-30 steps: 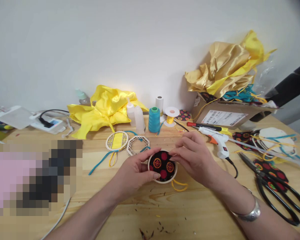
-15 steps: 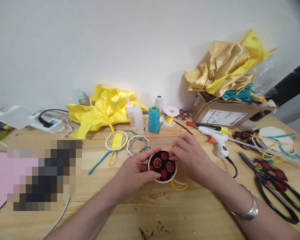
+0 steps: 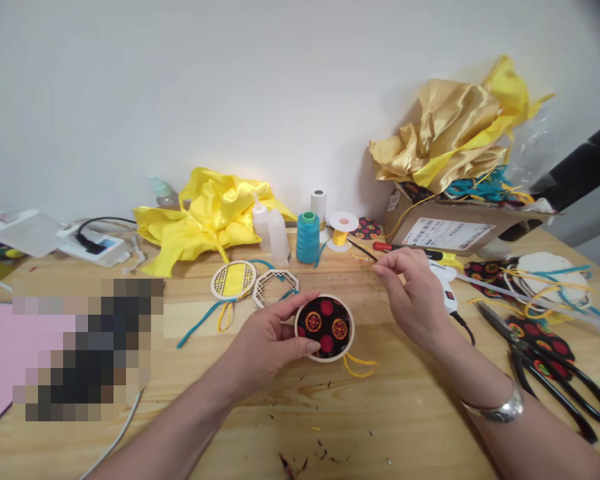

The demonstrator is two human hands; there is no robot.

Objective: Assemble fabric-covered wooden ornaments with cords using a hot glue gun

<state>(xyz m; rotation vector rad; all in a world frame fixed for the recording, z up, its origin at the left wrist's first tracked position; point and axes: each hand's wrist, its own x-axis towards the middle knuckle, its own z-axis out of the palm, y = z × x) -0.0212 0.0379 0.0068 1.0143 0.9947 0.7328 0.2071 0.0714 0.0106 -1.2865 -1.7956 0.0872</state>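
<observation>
My left hand (image 3: 275, 337) grips a round wooden frame (image 3: 351, 343) by its left side, thumb on the front. The frame is filled with black fabric (image 3: 325, 328) patterned in red and orange circles. A yellow cord loop (image 3: 357, 363) hangs from its lower right edge. My right hand (image 3: 405, 287) is raised to the right of the frame, apart from it, thumb and fingers pinched together. Anything tiny between those fingertips cannot be made out. Behind that hand lies a white glue gun (image 3: 443, 275), partly covered by it.
Wooden lattice frames (image 3: 233, 281) lie beyond my left hand. Yellow satin cloth (image 3: 205, 223), glue bottles (image 3: 279, 239) and a teal thread spool (image 3: 308, 240) stand by the wall. Large black scissors (image 3: 545, 373) and a cardboard box (image 3: 445, 223) with fabric are at right.
My right hand has let go of the fabric's upper right edge and moved right, over the glue gun. My left hand keeps the frame in nearly the same place.
</observation>
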